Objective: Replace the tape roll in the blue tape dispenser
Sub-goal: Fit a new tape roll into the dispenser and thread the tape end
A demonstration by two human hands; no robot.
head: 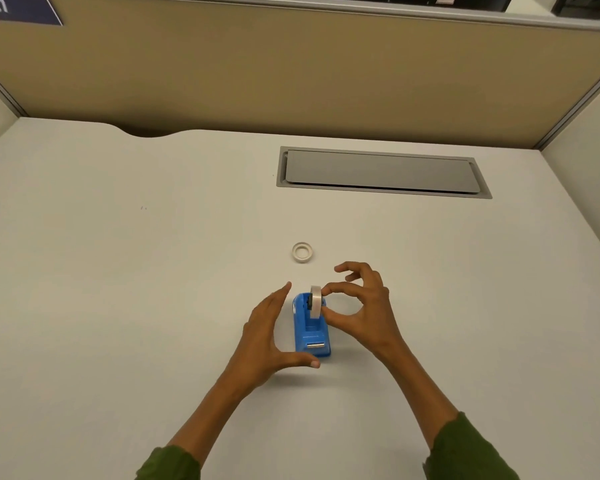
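Head view: blue tape dispenser (311, 332) stands on the white desk (118, 271), between both hands. Right hand (362, 308) pinches the tape roll (316, 302) between thumb and forefinger; the roll sits upright in the dispenser, its lower half hidden. Left hand (267, 332) is spread wide beside the dispenser; contact cannot be confirmed. An empty tape ring (302, 252) lies flat beyond.

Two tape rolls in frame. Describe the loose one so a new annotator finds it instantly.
Start at the grey rectangular cable hatch set into the white desk, then come toward the person. The small pale ring of tape lies flat and alone, just beyond the blue plastic tape dispenser. Unlike the upright white roll pinched by the right hand, nothing touches it.
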